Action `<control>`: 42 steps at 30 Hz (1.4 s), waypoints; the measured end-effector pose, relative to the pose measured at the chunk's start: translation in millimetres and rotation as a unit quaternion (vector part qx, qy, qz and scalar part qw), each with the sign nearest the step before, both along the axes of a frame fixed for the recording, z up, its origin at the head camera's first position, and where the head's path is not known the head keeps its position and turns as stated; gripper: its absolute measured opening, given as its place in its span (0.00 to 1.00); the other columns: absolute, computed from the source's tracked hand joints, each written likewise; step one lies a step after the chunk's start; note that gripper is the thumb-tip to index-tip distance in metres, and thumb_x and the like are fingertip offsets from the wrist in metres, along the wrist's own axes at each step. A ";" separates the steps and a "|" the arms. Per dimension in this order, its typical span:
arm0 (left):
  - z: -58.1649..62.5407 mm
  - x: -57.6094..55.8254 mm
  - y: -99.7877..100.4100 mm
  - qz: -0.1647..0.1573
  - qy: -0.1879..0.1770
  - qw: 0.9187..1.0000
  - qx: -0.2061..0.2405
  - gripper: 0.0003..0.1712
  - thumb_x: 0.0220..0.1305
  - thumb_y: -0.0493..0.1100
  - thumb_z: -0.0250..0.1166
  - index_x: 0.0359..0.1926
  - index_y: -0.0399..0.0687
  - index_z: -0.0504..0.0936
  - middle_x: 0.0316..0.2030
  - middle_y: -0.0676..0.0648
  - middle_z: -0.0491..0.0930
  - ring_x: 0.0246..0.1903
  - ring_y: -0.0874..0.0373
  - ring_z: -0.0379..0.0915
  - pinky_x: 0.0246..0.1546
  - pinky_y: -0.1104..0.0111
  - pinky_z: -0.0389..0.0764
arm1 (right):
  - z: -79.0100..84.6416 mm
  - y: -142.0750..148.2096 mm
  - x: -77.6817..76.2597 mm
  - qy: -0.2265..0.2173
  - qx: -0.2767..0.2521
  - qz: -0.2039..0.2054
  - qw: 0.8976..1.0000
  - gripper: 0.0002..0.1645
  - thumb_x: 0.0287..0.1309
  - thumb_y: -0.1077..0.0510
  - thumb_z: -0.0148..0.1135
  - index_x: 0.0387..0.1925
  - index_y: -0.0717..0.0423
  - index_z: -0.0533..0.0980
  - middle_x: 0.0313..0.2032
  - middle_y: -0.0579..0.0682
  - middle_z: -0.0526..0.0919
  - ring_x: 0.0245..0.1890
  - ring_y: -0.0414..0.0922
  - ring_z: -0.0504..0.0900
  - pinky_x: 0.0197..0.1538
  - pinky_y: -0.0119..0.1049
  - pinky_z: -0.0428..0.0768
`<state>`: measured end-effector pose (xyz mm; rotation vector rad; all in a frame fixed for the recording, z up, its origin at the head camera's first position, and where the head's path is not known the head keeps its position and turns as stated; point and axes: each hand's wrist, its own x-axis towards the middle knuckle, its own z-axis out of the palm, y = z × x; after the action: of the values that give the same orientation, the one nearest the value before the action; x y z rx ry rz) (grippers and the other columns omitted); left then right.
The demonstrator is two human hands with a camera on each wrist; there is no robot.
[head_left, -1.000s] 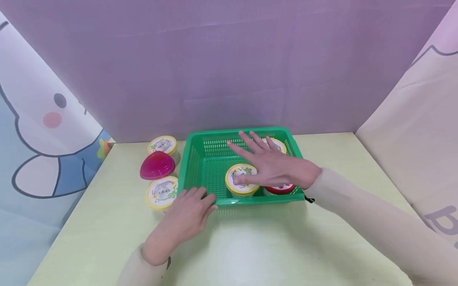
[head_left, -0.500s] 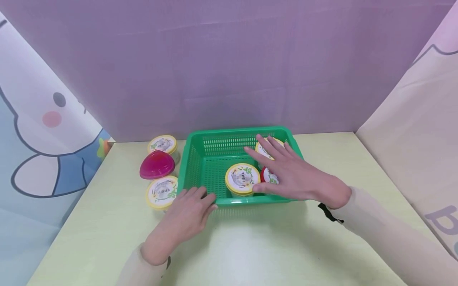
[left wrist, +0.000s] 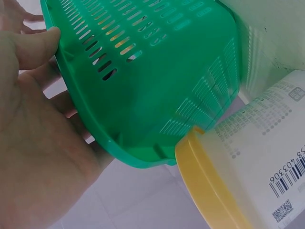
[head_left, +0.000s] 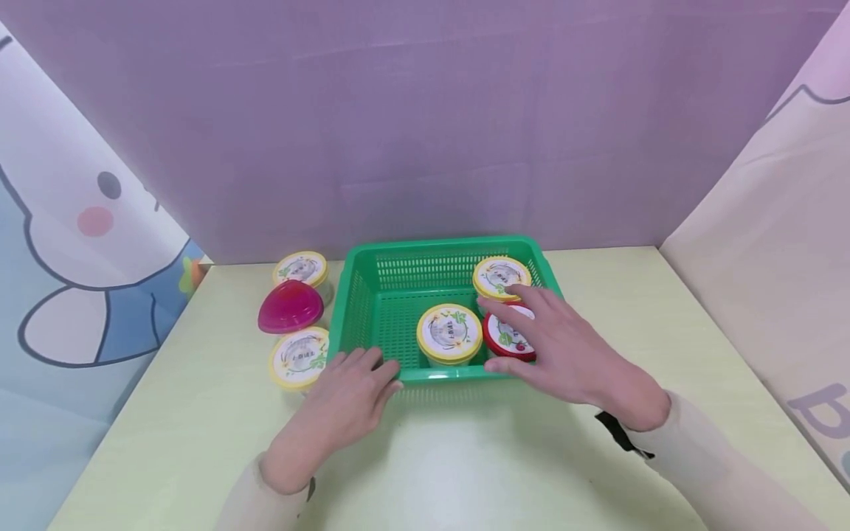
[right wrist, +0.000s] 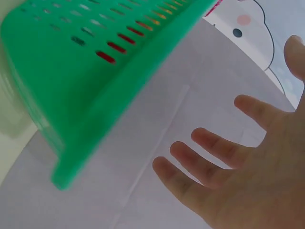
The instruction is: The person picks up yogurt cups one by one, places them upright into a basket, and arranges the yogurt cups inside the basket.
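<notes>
My left hand (head_left: 355, 394) grips the front left corner of a green plastic basket (head_left: 458, 374). In the left wrist view the thumb (left wrist: 46, 46) lies outside the rim and the fingers reach over inside. My right hand (head_left: 564, 346) hovers over the basket's front right corner, fingers spread and holding nothing; the right wrist view shows them above the rim. Beneath it is a red-lidded tub (head_left: 508, 335), partly covered by the hand. Two yellow-lidded tubs are in the basket too, one near the front middle (head_left: 449, 333), another at the back right (head_left: 500, 276).
Left of the basket stand two more yellow-lidded tubs, one at the back (head_left: 302, 265) and one in front (head_left: 299, 359), beside my left hand. A magenta plastic dome (head_left: 291, 306) lies between them. A purple cloth wall (head_left: 425, 133) rises behind the table (head_left: 451, 472).
My right hand has drawn back to the right and toward me from above the front middle tub, uncovering the tubs on the right. The left hand keeps its hold on the rim.
</notes>
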<state>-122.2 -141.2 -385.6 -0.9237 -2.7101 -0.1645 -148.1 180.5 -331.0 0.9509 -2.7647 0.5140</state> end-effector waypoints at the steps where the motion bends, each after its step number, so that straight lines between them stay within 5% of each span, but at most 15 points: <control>1: 0.0 -0.1 0.0 0.000 0.001 1.000 0.000 0.08 0.70 0.49 0.66 0.37 0.53 0.78 0.29 0.53 0.69 0.30 0.56 0.67 0.33 0.65 0.69 | -2.1 0.6 1.4 0.003 -0.006 -0.004 1.000 0.46 0.58 0.28 0.65 0.73 0.38 0.67 0.68 0.54 0.68 0.65 0.55 0.66 0.62 0.57 0.69; 8: 1.2 -0.7 -0.4 -0.003 0.001 1.000 0.001 0.07 0.70 0.49 0.66 0.38 0.52 0.79 0.30 0.53 0.70 0.30 0.56 0.67 0.32 0.66 0.68 | -19.0 5.7 13.3 0.020 -0.027 -0.027 0.999 0.42 0.60 0.34 0.68 0.71 0.42 0.70 0.63 0.56 0.73 0.61 0.54 0.71 0.54 0.54 0.77; 20: 0.5 -2.2 -1.6 -0.016 -0.002 1.000 0.003 0.09 0.69 0.50 0.66 0.41 0.50 0.82 0.30 0.53 0.71 0.30 0.56 0.66 0.33 0.65 0.71 | -39.1 7.2 22.0 0.099 -0.042 -0.027 0.994 0.33 0.60 0.30 0.64 0.47 0.54 0.85 0.42 0.48 0.79 0.41 0.46 0.76 0.42 0.43 0.79; 30: -2.6 -3.2 -3.4 -0.021 0.023 0.999 0.007 0.09 0.68 0.50 0.66 0.39 0.50 0.82 0.29 0.53 0.71 0.29 0.57 0.66 0.31 0.66 0.69 | -42.2 9.0 23.5 0.099 -0.008 -0.043 0.994 0.26 0.57 0.32 0.69 0.35 0.51 0.83 0.36 0.44 0.80 0.36 0.43 0.75 0.38 0.41 0.76; 42: -7.0 -3.7 -4.4 -0.021 0.031 0.999 0.014 0.10 0.69 0.50 0.65 0.42 0.49 0.83 0.31 0.53 0.73 0.31 0.55 0.69 0.33 0.64 0.71 | -52.1 10.3 17.6 0.169 0.008 -0.055 0.984 0.27 0.47 0.36 0.77 0.23 0.53 0.76 0.25 0.45 0.74 0.26 0.43 0.71 0.32 0.38 0.72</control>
<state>-125.9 -145.5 -392.6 -0.9627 -2.6261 -0.1797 -130.5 190.8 -383.1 0.7979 -2.4980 0.2828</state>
